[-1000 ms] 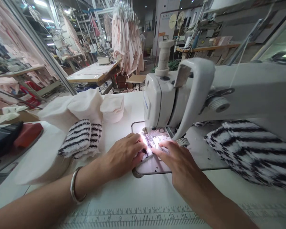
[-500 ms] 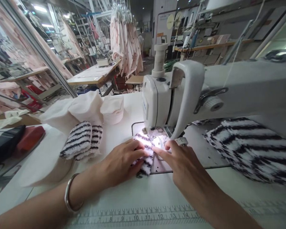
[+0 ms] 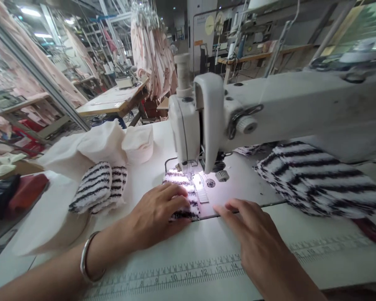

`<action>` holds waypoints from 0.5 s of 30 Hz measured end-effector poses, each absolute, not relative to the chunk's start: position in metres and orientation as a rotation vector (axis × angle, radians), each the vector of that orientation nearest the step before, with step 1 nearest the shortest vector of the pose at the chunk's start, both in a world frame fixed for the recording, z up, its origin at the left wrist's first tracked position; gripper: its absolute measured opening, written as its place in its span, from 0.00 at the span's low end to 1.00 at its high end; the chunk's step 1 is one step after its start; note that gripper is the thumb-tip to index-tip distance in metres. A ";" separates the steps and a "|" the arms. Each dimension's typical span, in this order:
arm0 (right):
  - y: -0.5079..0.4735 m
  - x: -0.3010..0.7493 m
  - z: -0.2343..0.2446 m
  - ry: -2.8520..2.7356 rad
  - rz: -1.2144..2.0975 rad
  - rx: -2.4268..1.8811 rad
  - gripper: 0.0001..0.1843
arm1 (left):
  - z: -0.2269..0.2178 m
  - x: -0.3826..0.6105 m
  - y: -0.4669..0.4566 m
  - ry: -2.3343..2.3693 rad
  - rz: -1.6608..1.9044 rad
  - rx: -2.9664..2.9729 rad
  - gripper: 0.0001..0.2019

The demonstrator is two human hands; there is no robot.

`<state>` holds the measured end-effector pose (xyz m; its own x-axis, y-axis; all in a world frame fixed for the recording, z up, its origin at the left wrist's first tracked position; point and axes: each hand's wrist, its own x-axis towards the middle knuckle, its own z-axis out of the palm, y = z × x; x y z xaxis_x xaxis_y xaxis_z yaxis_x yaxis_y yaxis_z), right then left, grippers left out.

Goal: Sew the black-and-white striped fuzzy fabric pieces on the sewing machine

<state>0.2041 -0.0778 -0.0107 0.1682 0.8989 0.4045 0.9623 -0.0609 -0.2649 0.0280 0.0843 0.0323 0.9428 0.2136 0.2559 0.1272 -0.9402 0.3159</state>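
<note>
My left hand (image 3: 156, 213) lies flat on a small black-and-white striped fabric piece (image 3: 183, 192) that sits under the presser foot of a white sewing machine (image 3: 188, 125). The fingers press the piece onto the lit machine bed. My right hand (image 3: 253, 234) rests on the table in front of the needle plate (image 3: 203, 194), fingers loosely spread, holding nothing. A metal bangle is on my left wrist.
A stack of striped pieces (image 3: 98, 188) lies left beside cream cloth (image 3: 106, 142). A large striped pile (image 3: 313, 175) sits right under the machine arm. A printed ruler (image 3: 188, 276) runs along the table front. Red and black items (image 3: 15, 194) are far left.
The striped piece now lies flatter under the foot with my left hand on it. My right hand has pulled back from the needle toward me, off the fabric.
</note>
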 end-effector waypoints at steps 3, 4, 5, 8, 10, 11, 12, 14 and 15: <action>-0.079 0.201 -0.016 -1.725 -0.240 -1.966 0.34 | 0.027 0.028 0.083 0.232 0.450 2.789 0.04; -0.079 0.199 -0.017 -1.718 -0.257 -1.955 0.34 | 0.025 0.028 0.083 0.227 0.465 2.782 0.04; -0.078 0.196 -0.018 -1.711 -0.277 -1.939 0.34 | 0.024 0.028 0.082 0.223 0.476 2.776 0.05; -0.074 0.181 -0.018 -1.703 -0.293 -1.898 0.36 | 0.023 0.025 0.082 0.205 0.507 2.767 0.05; -0.071 0.169 -0.016 -1.717 -0.282 -1.911 0.37 | 0.024 0.023 0.081 0.190 0.512 2.764 0.05; -0.070 0.163 -0.015 -1.733 -0.280 -1.929 0.38 | 0.024 0.022 0.081 0.176 0.505 2.762 0.05; -0.068 0.158 -0.013 -1.752 -0.281 -1.949 0.38 | 0.024 0.021 0.081 0.164 0.490 2.759 0.06; -0.067 0.154 -0.012 -1.780 -0.309 -1.980 0.36 | 0.024 0.019 0.081 0.137 0.429 2.753 0.08; -0.066 0.153 -0.012 -1.789 -0.327 -1.990 0.35 | 0.024 0.019 0.080 0.133 0.399 2.750 0.10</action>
<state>0.1534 -0.0661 -0.0117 0.1339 0.8797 0.4564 0.9842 -0.0641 -0.1653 0.0186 0.0801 0.0242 0.9557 0.1421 0.2576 0.0412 -0.9316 0.3611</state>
